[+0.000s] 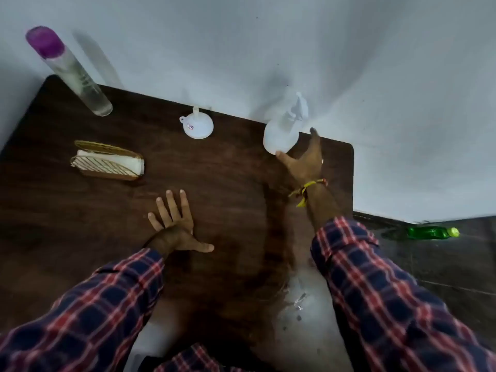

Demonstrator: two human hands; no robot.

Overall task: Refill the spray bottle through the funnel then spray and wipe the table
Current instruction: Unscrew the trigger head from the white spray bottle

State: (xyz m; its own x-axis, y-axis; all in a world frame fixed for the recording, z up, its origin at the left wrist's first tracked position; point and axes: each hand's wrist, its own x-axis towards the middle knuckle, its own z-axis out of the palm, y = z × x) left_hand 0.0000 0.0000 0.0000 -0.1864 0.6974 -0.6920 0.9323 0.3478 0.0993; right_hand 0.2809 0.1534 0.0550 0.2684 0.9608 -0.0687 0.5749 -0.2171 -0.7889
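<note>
the right hand [303, 159] is reaching toward 1 o'clock, fingers spread wide around the base of the spray bottle [281, 132], thumb touching it, not yet closing. the bottle is standing at the table's [228, 183] far edge by the wall. the left hand [174, 224] is lying flat, fingers released. the funnel [197, 126] is sitting mouth-down at 12 o'clock, the napkin holder [107, 162] at 10, the tall bottle [69, 71] at 11.

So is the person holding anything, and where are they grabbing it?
Nothing is gripped yet. The right hand is open around the base of the spray bottle, thumb just touching. The left hand lies flat on the table.
</note>
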